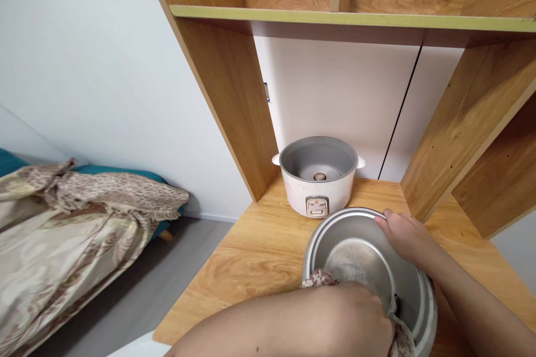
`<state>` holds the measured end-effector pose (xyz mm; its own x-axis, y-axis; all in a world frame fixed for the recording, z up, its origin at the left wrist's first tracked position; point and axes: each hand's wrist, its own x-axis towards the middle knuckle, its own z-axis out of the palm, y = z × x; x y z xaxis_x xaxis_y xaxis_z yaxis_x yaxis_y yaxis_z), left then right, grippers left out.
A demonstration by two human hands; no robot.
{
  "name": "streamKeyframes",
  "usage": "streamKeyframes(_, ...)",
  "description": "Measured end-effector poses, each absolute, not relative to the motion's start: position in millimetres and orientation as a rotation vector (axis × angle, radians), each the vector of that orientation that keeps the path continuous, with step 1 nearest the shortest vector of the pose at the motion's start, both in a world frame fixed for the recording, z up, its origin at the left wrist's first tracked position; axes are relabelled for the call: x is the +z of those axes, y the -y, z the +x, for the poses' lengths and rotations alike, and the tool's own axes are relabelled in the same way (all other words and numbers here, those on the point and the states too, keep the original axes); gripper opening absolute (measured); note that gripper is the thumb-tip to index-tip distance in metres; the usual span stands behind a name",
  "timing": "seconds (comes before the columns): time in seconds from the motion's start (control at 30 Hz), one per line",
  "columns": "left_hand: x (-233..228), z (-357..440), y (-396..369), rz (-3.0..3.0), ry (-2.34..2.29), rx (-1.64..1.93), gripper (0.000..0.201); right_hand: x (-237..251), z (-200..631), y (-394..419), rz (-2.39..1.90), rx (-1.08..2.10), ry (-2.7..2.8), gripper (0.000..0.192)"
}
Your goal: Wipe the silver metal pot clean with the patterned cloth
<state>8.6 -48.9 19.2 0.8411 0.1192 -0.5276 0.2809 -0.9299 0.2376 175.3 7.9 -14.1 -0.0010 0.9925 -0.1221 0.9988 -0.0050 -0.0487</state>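
Observation:
A metal inner pot (355,259) is tilted on the wooden table, its open mouth facing me. My right hand (400,231) grips the pot's far right rim, thumb and fingers closed over the edge. My left hand (360,309) reaches across the near part of the pot, closed on a patterned cloth (320,279). Parts of the cloth stick out on both sides of that hand, whose fingers are mostly hidden. Behind the pot stands the white rice cooker body (297,195), lidless, with a round heating plate and sensor showing inside.
The wooden table (226,268) runs under a shelf unit (293,19) with upright side panels left and right. A sofa with a patterned cover (104,240) stands on the grey floor at left. White wall panels are behind.

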Motion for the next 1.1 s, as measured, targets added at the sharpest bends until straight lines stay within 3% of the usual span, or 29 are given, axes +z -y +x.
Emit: streamKeyframes(1.1, 4.4, 7.1, 48.5, 2.743, -0.315, -0.643, 0.03, -12.3, 174.4, -7.5, 2.181, -0.182, -2.176, 0.048)
